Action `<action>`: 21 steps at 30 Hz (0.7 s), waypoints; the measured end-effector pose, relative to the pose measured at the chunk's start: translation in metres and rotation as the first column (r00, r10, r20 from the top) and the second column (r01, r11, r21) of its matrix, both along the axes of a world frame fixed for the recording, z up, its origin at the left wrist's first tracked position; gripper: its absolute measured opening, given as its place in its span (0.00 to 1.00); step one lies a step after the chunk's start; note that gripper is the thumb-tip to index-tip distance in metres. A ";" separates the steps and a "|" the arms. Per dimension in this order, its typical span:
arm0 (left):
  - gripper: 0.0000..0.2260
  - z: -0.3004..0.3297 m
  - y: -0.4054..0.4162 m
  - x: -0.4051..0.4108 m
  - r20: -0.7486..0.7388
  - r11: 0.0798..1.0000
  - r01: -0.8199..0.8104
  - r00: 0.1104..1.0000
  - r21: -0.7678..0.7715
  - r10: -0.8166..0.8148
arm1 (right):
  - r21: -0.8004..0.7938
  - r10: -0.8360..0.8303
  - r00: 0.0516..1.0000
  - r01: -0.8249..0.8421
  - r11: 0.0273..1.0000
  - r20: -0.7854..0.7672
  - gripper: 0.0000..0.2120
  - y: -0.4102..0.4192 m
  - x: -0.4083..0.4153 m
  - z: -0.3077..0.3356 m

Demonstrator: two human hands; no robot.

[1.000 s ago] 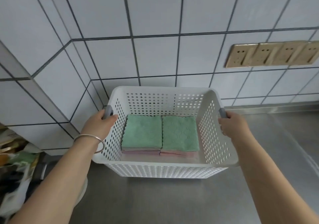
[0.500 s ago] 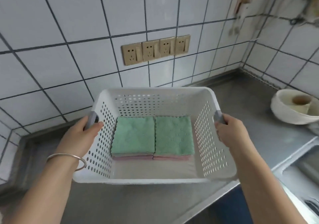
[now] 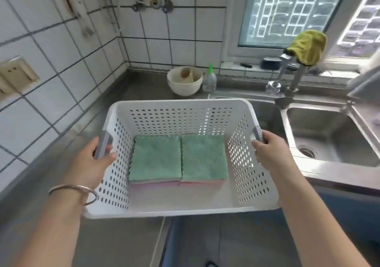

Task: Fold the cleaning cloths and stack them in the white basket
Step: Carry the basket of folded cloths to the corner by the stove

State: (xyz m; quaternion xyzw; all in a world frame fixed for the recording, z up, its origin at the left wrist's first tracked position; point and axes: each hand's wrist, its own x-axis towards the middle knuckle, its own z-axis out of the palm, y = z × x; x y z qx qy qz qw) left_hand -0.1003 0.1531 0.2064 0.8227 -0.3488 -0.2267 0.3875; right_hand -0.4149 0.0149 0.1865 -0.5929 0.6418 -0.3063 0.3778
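Carrying white basket: left hand and right hand each grip a handle. Folded cloths stacked inside. Next: level set-down on counter.

You are standing in a home kitchen. A brushed stainless-steel worktop runs along white square wall tiles with dark grout into a double steel sink with a chrome tap, a yellow-green rag draped over it. A cream ceramic bowl and a clear green-capped squeeze bottle sit in the corner; beige wall sockets and a barred window complete it.
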 end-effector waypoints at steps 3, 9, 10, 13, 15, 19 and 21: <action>0.13 -0.004 -0.046 -0.041 -0.009 0.978 0.208 0.978 0.015 -0.207 | 0.028 -0.207 0.978 0.207 0.978 -0.014 0.07 0.027 -0.059 -0.004; 0.12 -0.010 -0.099 -0.161 -0.028 0.854 0.518 0.856 0.057 -0.517 | 0.101 -0.559 0.829 0.555 0.826 0.010 0.08 0.092 -0.175 -0.010; 0.13 -0.011 -0.107 -0.187 -0.028 0.818 0.573 0.820 0.057 -0.572 | 0.110 -0.611 0.792 0.607 0.787 0.007 0.08 0.105 -0.197 -0.011; 0.11 -0.012 -0.126 -0.259 -0.030 0.692 0.718 0.695 0.076 -0.718 | 0.107 -0.722 0.692 0.718 0.688 -0.003 0.08 0.134 -0.255 -0.017; 0.09 -0.014 -0.139 -0.308 -0.018 0.614 0.785 0.617 0.084 -0.787 | 0.112 -0.781 0.624 0.778 0.619 -0.016 0.09 0.151 -0.292 -0.020; 0.10 -0.014 -0.154 -0.405 0.026 0.493 0.862 0.494 0.120 -0.869 | 0.135 -0.864 0.501 0.854 0.502 0.042 0.11 0.173 -0.367 -0.024; 0.11 -0.014 -0.159 -0.462 0.044 0.442 0.889 0.440 0.123 -0.897 | 0.136 -0.887 0.460 0.877 0.460 0.036 0.11 0.182 -0.412 -0.023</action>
